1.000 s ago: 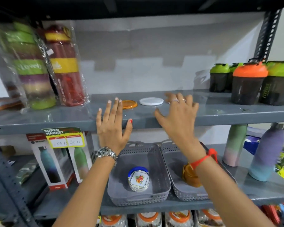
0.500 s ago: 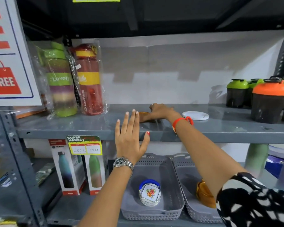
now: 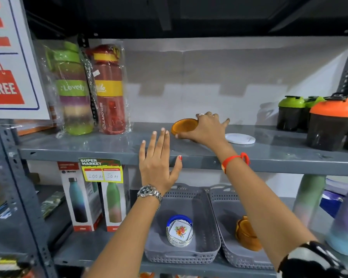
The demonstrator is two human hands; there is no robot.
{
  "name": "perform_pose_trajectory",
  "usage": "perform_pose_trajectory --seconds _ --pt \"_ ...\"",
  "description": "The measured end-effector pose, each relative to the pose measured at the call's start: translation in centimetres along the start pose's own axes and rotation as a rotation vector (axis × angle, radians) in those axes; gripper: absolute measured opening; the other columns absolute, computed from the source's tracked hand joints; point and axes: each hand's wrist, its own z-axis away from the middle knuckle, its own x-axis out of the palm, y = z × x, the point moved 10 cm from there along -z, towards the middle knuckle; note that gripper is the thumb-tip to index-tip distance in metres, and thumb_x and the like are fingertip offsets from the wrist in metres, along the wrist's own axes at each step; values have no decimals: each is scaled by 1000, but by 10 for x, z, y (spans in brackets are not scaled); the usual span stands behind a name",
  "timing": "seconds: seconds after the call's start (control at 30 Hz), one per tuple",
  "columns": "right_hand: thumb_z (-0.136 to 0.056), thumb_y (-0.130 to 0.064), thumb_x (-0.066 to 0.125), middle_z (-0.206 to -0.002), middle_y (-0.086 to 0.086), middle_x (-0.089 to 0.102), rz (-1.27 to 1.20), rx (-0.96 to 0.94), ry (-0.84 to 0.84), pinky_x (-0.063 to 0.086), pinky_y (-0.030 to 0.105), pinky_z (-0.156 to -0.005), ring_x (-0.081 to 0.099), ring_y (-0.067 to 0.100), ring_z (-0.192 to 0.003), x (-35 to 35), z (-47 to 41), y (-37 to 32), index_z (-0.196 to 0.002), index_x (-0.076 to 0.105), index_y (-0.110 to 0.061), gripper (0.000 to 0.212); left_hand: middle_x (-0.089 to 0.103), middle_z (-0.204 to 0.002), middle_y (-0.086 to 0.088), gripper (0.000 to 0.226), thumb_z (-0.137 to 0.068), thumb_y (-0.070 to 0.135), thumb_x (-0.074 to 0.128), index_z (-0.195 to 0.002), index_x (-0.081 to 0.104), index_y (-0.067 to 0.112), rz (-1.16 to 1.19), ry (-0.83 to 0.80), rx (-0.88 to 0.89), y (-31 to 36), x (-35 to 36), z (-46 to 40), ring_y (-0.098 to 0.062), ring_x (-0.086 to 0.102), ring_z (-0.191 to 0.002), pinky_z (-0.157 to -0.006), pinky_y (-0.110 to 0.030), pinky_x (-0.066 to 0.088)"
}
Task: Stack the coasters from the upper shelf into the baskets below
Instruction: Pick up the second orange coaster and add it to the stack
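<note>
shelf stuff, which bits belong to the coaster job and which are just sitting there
Job: orange coaster held by the right hand; white coaster; left basket; right basket; orange stack.

Lying about: wrapped bottles, shakers, boxed bottles, price tag.

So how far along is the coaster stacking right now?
Partly done. The left basket holds a floral coaster stack and the right basket an orange coaster stack. In hand: the right hand grips an orange coaster, tilted above the upper shelf. Left: a white coaster lies on that shelf. The left hand is open and empty.
</note>
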Motion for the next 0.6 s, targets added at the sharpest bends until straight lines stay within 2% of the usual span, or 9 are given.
perform_pose_trajectory --seconds 0.13,0.3,0.37,0.47,0.6 --pt "-58 -78 61 -126 7 56 -62 59 300 16 67 -108 45 30 -124 -39 31 12 -127 56 -16 93 41 -146 -9 65 -88 44 36 -140 42 5 12 -6 -4 1 -1 0 -26 36 -135 -111 -46 22" --pt "-57 -79 55 -111 6 64 -94 52 709 27 65 -104 59 30 -106 -91 81 14 -121 63 -15 91 42 -145 -9 64 -94 47 27 -139 44 4 27 -10 5 1 -3 0 -27 37 -135 -111 -45 20" --pt "-58 -78 58 -110 7 65 -139 34 864 31 62 -104 60 29 -104 -109 104 13 -120 65 -14 89 42 -145 -9 63 -93 46 31 -138 45 4 37 -16 5 2 -3 0 -27 37 -135 -112 -44 18" --pt "-58 -77 63 -112 10 64 -242 21 991 36 59 -102 54 25 -108 -129 130 12 -122 63 -12 91 43 -144 -9 65 -87 44 36 -139 45 5 23 -39 0 3 -2 -1 -27 37 -134 -112 -43 15" --pt "-58 -76 64 -114 12 62 -340 17 1038 35 55 -104 51 23 -112 -146 148 9 -125 61 -12 93 43 -144 -10 65 -90 47 31 -140 43 5 20 -74 1 3 -2 -1 -27 38 -134 -112 -43 14"
